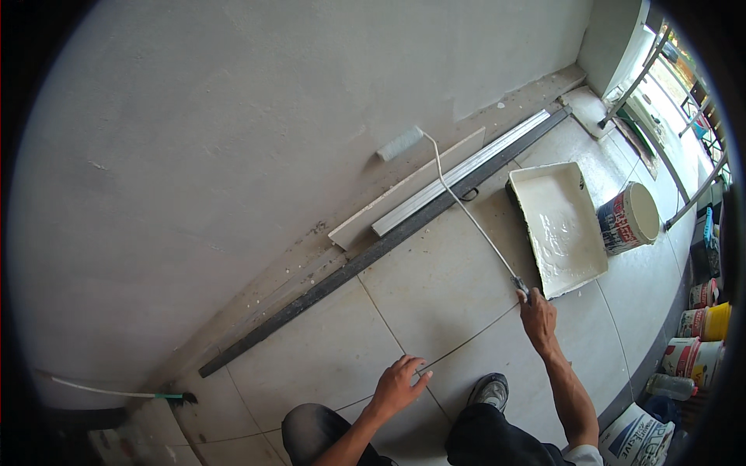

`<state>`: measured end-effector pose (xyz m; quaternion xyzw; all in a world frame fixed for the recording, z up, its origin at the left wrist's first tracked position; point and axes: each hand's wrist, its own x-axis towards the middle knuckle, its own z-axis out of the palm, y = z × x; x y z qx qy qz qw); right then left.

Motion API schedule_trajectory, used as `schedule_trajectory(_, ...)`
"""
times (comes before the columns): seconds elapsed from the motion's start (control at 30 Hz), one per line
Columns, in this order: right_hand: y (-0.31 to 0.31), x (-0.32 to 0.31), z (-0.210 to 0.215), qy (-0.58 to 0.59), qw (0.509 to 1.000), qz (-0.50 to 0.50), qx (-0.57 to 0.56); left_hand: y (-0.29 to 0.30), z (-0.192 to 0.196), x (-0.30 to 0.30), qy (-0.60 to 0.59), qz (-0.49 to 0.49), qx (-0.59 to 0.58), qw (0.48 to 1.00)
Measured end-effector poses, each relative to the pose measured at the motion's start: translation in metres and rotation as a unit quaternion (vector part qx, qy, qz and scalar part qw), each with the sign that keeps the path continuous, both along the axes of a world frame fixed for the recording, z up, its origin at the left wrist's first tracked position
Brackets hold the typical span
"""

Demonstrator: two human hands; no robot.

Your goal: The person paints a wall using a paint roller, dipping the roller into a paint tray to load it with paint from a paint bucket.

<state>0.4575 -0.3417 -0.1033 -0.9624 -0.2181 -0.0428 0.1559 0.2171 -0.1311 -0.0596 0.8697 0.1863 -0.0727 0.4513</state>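
Note:
My right hand (538, 317) is closed around the grip of a paint roller (479, 225). Its long thin white frame reaches away to the wall, where the pale roller sleeve (401, 144) is at the wall's lower part; whether it touches cannot be made out. Just beyond my right hand lies a paint tray (561, 233), coated inside with wet off-white paint. A paint bucket (629, 219) with a printed label stands to the tray's right. My left hand (399, 386) hangs above the floor tiles with fingers bent and apart, holding nothing.
Along the grey wall (233, 140) lie a dark bar (311, 298), a white metal profile (466, 172) and a pale board (412, 186). Metal legs (641, 78) stand at far right. Several tubs (681, 357) and a sack (637, 439) line the right side. A brush (172, 397) shows at lower left.

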Motion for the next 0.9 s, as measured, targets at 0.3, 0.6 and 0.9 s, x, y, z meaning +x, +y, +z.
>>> schedule_trajectory(0.3, 0.043, -0.018, 0.049, 0.012, 0.997, 0.001, 0.073, 0.0, -0.001, 0.002, 0.001, -0.007, -0.001, 1.0)
schedule_trajectory(0.6, 0.019, -0.031, -0.005, 0.049, 0.998, 0.034, 0.022, 0.004, 0.001, -0.005, -0.013, 0.007, 0.001, 1.0)
schedule_trajectory(0.9, 0.015, -0.027, 0.036, 0.009, 1.0, 0.006, 0.025, 0.001, -0.003, -0.002, -0.039, -0.007, 0.014, 0.999)
